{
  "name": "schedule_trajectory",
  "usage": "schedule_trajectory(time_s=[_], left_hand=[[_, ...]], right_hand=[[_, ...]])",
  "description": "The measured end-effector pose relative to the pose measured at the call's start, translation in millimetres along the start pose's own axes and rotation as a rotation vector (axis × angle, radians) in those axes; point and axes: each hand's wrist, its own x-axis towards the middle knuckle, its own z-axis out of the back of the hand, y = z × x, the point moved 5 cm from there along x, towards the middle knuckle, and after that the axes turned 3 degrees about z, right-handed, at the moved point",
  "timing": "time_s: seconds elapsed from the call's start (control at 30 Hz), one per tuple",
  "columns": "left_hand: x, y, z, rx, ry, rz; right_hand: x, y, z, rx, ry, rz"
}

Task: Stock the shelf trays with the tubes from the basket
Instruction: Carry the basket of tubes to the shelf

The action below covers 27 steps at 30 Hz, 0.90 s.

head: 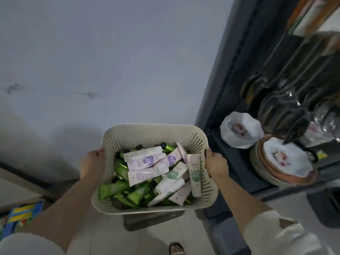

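My left hand [93, 162] and right hand [216, 165] each clamp an opposite rim of the beige slotted plastic basket [150, 129], which is heaped with white, pink and green squeeze tubes [147, 161]. I judge that swinging it right could knock the stacked flowered plates [287, 162] on the dark metal shelf [237, 162], and tilting it would spill tubes.

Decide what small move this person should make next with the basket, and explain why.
Probably set the basket down somewhere steady to free a hand. The left hand and right hand both grip its rim, so neither can lift a tube, and the tubes all lie inside it.
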Motion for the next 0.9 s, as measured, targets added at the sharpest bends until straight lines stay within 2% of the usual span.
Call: schedule_trajectory(time_s=[0.2,0.4,0.63,0.77,0.9], left_hand=[[-77.9,-72.0,75.8,-0.203,0.103,-0.252],[-179.8,-141.5,83.6,-0.191,0.295,-0.464],[-329.1,-199.1,2.0,-0.158,0.534,-0.646],[-431.8,-224.8,-69.7,-0.142,0.697,-0.645],[-537.4,-240.2,-140.1,-0.100,0.816,-0.697]], right_hand=[[-105.2,-6.4,124.9,0.149,-0.243,0.053],[-192.0,-76.4,233.3,0.305,-0.407,-0.081],[-274.7,-220.1,337.7,0.393,-0.552,-0.291],[-319.5,-320.1,396.5,0.493,-0.630,-0.421],[-364.7,-410.3,456.6,0.482,-0.722,-0.534]])
